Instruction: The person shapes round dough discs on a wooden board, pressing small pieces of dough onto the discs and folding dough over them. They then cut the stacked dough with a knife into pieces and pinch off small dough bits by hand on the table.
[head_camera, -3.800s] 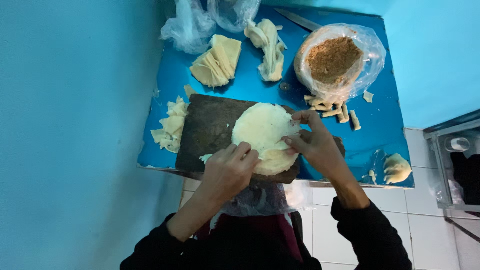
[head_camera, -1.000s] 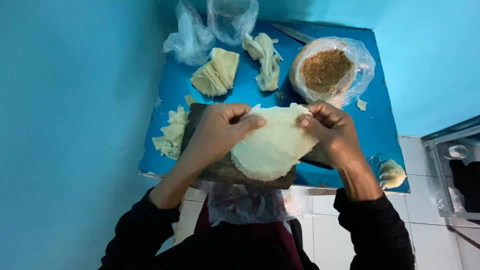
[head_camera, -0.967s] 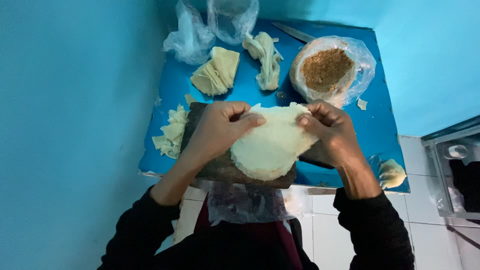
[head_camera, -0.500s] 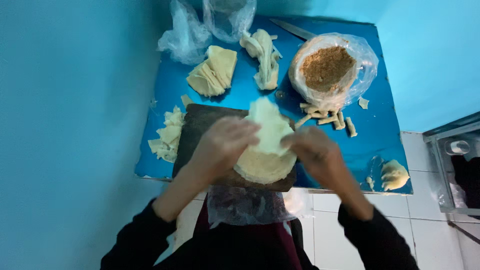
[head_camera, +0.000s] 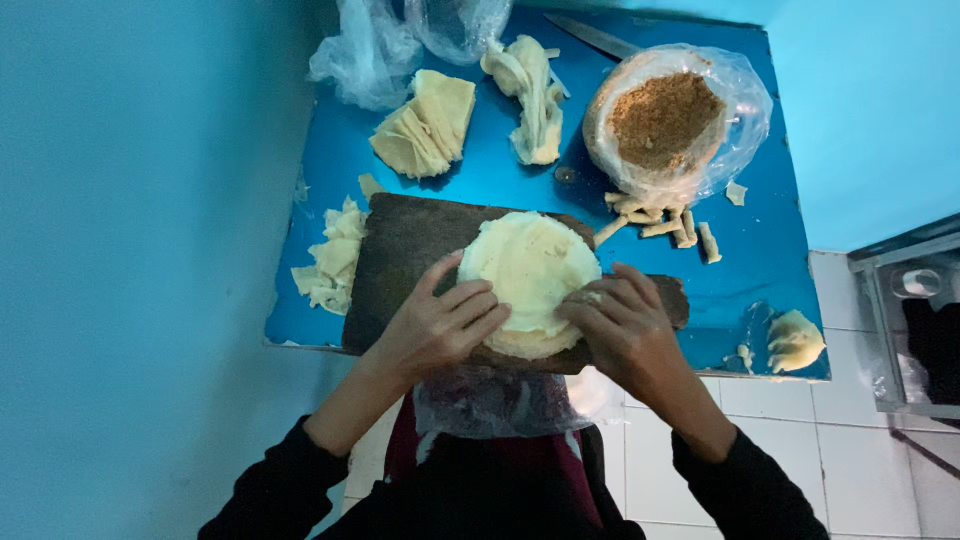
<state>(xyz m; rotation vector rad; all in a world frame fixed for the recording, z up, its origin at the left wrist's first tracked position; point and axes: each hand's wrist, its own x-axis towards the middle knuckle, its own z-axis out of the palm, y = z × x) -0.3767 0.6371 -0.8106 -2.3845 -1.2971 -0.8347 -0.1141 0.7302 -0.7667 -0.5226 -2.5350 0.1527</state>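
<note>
Left hand and right hand lie flat, fingers spread, on the round dough stack; nothing is clamped. The stack sits on a dark board; a bag of brown crumbs stands behind.

A clear plastic bag filled with brown crumbly filling is seen at the far right of the blue table, its thin film rolled down and open at the top so that the mound of brown crumbs is exposed; short pale dough strips are scattered just beside its near edge. Two crumpled, empty-looking clear plastic bags are bunched at the table's far left corner. A further sheet of clear wrinkled plastic is hung at the table's near edge, below the dark wooden board. No labels, signs or screens are shown.
</note>
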